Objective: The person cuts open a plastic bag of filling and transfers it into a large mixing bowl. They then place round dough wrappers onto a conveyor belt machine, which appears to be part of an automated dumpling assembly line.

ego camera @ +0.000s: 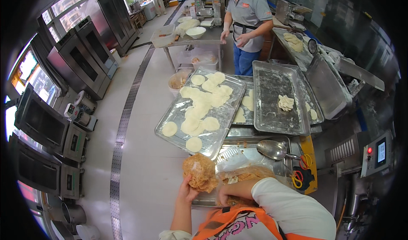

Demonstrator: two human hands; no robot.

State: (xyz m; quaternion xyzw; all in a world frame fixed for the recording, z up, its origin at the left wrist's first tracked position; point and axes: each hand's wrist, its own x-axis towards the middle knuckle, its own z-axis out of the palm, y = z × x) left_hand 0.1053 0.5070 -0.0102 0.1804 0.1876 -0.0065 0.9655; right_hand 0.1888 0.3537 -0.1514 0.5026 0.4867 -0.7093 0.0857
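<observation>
A large lump of orange-brown minced filling rests in my left hand, palm under it, raised beside the steel tray. My right hand reaches down into more filling, which lies in clear plastic in that tray; its fingertips are hidden. A white slotted plastic piece lies beyond the filling, and a metal scoop sits at the tray's right side. Past my left hand, a steel sheet tray carries several thin round dough wrappers, some overlapping.
Two pairs of scissors, one orange-handled and one red-and-yellow, lie at the right. Another tray holds a crumpled dough piece. A co-worker stands by the far table. A control panel is at right.
</observation>
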